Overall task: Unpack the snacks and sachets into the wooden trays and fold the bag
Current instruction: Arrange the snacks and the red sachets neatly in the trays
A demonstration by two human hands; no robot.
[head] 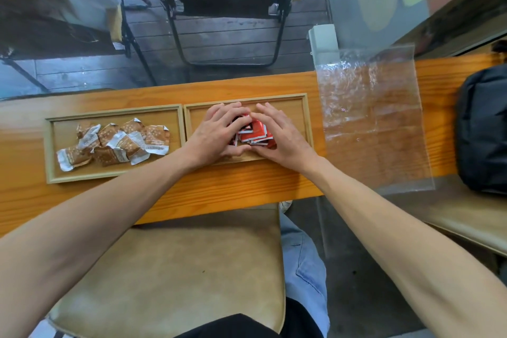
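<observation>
Orange wooden table (pixel 247 184), two wooden trays side by side. Left hand (pixel 216 133) and right hand (pixel 279 136) cupped around red sachets (pixel 253 133) in right tray (pixel 306 118), fingers curved, seemingly gathering (grip unclear). Brown snacks (pixel 115 143) in left tray (pixel 49 151); clear bag (pixel 373 118) flat, right of that tray.

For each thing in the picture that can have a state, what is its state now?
Bag: empty, flat on the table, not folded.
Left tray: holds brown snacks.
Right tray: holds red sachets.
Left hand: open, on the sachets.
Right hand: open, on the sachets.
Black pouch: lies at the right; whether closed, hidden.
</observation>
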